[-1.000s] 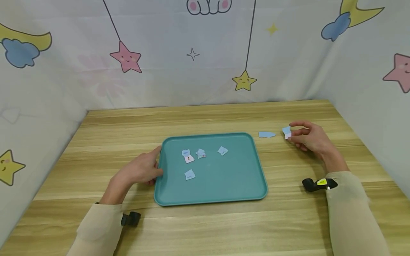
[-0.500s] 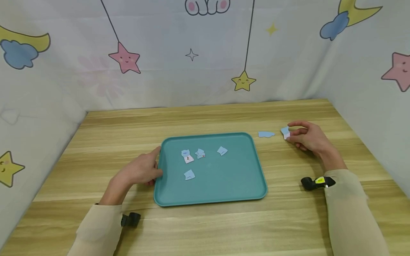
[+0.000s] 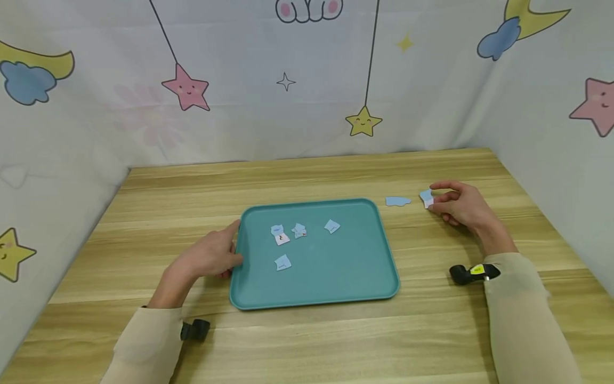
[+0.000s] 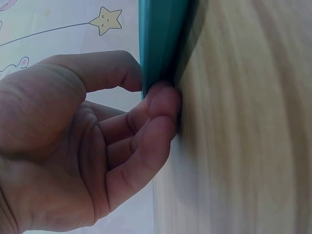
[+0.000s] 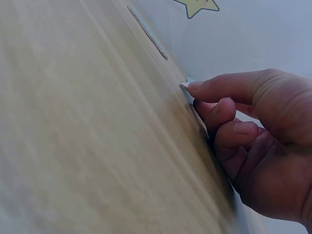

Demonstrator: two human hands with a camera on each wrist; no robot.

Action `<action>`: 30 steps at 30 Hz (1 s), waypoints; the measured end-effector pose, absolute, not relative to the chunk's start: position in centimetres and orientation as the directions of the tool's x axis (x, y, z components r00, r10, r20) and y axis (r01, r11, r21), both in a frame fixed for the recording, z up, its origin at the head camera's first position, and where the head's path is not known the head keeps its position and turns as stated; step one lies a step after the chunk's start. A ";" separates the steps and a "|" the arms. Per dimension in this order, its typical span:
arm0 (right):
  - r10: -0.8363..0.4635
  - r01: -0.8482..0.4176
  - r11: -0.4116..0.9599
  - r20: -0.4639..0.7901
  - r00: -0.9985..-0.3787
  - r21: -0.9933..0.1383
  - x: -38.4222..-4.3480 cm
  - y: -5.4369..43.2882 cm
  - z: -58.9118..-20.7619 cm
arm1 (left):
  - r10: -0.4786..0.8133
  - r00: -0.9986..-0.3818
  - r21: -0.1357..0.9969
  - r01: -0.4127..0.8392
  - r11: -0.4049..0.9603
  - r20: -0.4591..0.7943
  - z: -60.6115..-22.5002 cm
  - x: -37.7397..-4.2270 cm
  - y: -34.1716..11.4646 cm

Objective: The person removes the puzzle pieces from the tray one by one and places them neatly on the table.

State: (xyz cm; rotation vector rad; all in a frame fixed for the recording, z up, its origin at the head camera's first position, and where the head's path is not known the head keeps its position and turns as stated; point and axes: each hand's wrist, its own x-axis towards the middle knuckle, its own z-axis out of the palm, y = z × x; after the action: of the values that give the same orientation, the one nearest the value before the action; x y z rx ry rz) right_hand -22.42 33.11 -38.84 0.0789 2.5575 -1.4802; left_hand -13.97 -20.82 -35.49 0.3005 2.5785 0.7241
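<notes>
My left hand [image 3: 211,255] grips the left rim of a teal tray [image 3: 355,288]. In the left wrist view the thumb [image 4: 109,68] is against the tray's wall and the curled fingers [image 4: 146,151] are at its lower edge, close over the table. Off to the tray's right, my right hand [image 3: 462,205] holds a small blue-and-white puzzle piece [image 3: 426,198] between thumb and index finger, flat at the tabletop. The right wrist view shows only that piece's thin edge at the thumb tip. Several similar pale blue pieces [image 3: 332,226] lie inside the tray, mostly toward its left half.
A flat blue cut-out piece [image 3: 398,201] lies on the wooden table [image 3: 307,346] between the tray and my right hand. A white cloth [image 3: 249,128] printed with stars, moons and clouds hangs behind and along both sides of the table.
The whole scene shifts slightly left as the head camera moves. Both hands keep their places, the left at the tray's rim and the right at the puzzle piece.
</notes>
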 end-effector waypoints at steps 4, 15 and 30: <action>-0.044 0.130 0.513 -0.177 -0.983 -0.849 -22.3 33.0 -38.8 | 0.315 -0.879 0.534 0.084 0.841 -0.357 -35.5 -13.9 -20.8; -0.038 0.132 0.526 -0.178 -0.983 -0.840 -22.2 32.9 -38.8 | 0.321 -0.879 0.535 0.092 0.840 -0.353 -35.6 -13.9 -20.8; -0.023 0.061 0.424 -0.078 -0.997 -0.904 -21.7 32.2 -37.0 | 0.333 -0.879 0.546 0.103 0.832 -0.342 -35.5 -13.9 -20.9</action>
State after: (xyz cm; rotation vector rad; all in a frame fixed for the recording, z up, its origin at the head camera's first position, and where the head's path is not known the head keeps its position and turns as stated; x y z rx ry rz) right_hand -21.67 32.23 -36.96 0.0343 2.5835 -1.6452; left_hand -13.94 -20.91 -35.52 0.3235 2.5828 0.7360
